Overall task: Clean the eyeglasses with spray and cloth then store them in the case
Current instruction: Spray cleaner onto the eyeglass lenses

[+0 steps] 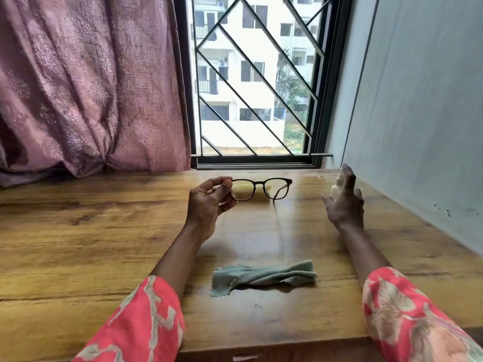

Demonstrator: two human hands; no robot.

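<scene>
Dark-framed eyeglasses (pixel 264 188) are held up above the wooden table (pixel 78 231), with my left hand (pixel 209 202) pinching their left end. Behind the lenses lies a yellowish case (pixel 261 198), partly hidden by the frame. My right hand (pixel 345 202) is near the right wall with its fingers spread. A small white spray bottle (pixel 335 188) stands just behind those fingers, mostly hidden and blurred; I cannot tell whether the hand touches it. A crumpled grey-green cloth (pixel 264 276) lies on the table near me, between my forearms.
A window with a black diagonal grille (pixel 251 82) is straight ahead past the table's far edge. A pink curtain (pixel 86 87) hangs at the left. A pale wall (pixel 418 113) borders the table's right side. The table's near edge (pixel 261 347) is just below the cloth.
</scene>
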